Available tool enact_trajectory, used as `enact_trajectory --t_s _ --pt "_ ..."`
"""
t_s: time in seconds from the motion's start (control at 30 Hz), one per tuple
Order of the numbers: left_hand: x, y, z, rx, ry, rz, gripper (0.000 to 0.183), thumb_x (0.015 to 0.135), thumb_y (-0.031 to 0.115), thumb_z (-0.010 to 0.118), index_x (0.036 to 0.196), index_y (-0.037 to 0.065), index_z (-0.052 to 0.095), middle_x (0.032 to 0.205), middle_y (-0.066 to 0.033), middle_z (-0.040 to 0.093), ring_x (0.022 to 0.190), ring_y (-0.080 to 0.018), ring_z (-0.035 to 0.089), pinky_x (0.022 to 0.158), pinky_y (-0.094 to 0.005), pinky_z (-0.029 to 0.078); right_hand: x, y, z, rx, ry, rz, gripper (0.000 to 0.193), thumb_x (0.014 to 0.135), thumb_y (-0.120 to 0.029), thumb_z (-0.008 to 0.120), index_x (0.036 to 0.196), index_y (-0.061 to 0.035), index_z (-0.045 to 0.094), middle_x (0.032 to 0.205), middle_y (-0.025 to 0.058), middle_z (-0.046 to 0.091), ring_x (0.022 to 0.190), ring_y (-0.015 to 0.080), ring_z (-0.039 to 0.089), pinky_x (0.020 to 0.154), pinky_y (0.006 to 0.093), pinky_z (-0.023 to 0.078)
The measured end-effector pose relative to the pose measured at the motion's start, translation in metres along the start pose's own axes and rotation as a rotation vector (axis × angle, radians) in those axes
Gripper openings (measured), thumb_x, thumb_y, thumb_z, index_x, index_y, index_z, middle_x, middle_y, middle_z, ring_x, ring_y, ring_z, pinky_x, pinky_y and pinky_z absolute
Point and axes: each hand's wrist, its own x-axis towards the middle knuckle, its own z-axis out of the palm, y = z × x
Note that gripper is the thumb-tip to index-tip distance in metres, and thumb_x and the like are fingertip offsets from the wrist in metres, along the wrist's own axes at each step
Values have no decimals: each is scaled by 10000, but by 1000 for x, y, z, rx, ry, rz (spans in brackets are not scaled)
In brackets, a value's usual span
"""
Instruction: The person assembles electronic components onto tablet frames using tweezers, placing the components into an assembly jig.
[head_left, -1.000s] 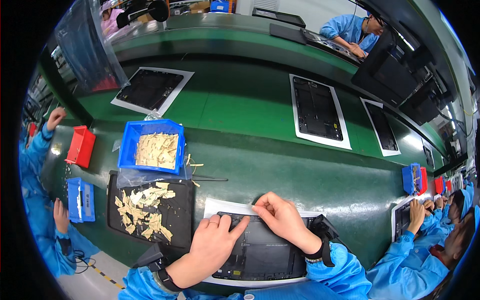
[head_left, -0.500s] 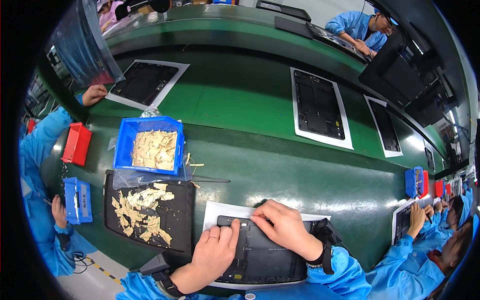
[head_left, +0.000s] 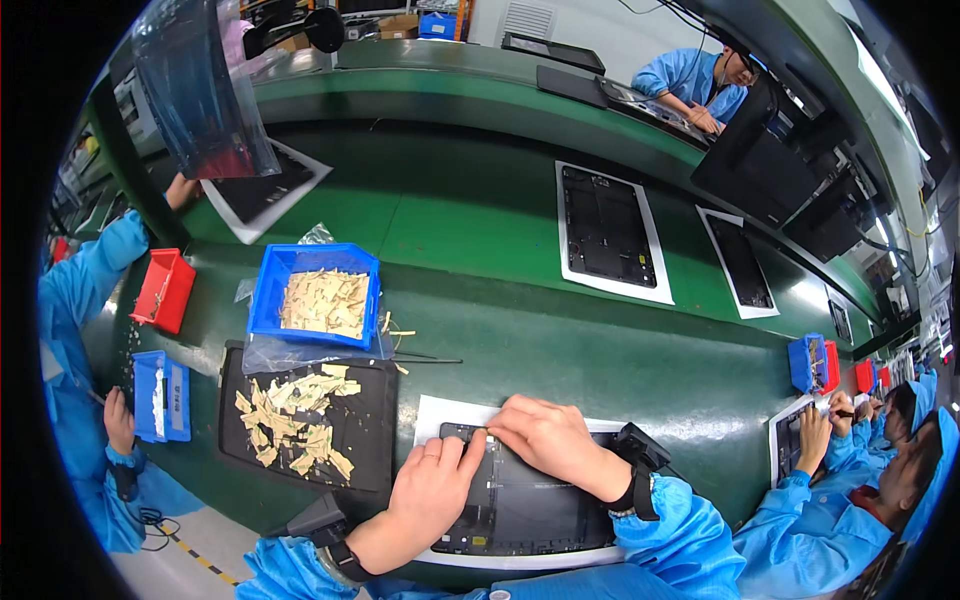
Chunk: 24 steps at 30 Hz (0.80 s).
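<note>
Black panel: at its top edge I had left hand spread, right hand pinched, contents hidden. Fine fingerwork seemed underway, needing steadiness next.

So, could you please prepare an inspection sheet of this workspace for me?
Surface: green table, shiny.
Work pieces: black flat panel on white sheet.
Clutter: pale scraps on black tray and in blue box.
Hands: left hand, index fingertip near the panel's far edge; right hand, fingertips close beside it; anything held cannot be made out.
Cables: dark cable looped at lower left.
Surroundings: people in blue at both sides and across; similar panels beyond.
</note>
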Motion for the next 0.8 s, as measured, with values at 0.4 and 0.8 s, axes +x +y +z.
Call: enact_trajectory --t_s 0.4,0.8 --pt "-2 -9 -5 -255 168 -67 172 762 136 695 913 79 633 790 -48 510 736 -227 573 640 -329 471 16 8 2 104 -126 -3 116 838 -190 666 818 -77 644 855 39 634 730 271 641 582 371 510" --pt "3 -9 -6 -202 239 170 175 729 197 738 826 89 641 1004 -50 635 949 -225 566 785 -370 443 32 5 -10 172 -337 123 106 818 -197 645 811 -93 631 887 39 645 828 283 649 670 412 516"
